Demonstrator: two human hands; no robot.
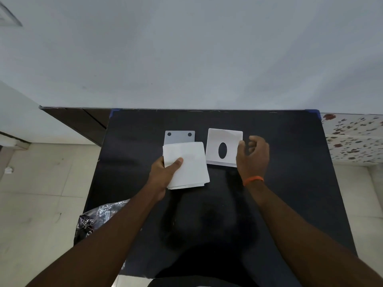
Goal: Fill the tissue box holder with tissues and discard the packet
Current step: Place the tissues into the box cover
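On the black table (279,141), near its far middle, the left hand (165,172) grips a stack of white tissues (190,162), thumb pressed on top and fingers hidden beneath the near-left corner. The stack tilts slightly, and its far edge overlaps a flat grey plate (179,137) with two dark round spots at its far corners. Just to the right lies the white cover of the tissue box holder (224,141), square, with a dark oval slot in its middle; whether it rests on a base cannot be told. The right hand (253,156) hovers at the cover's right edge, fingers curled and loosely spread, holding nothing; its fingertips are close to or touching the cover's edge, but which cannot be told. An orange band (253,180) circles the right wrist. At the table's near-left edge, partly behind the left forearm, sits a crinkled, shiny plastic packet (93,220) with a small white label. Pale floor tiles show on both sides of the table, and a plain wall rises behind it.
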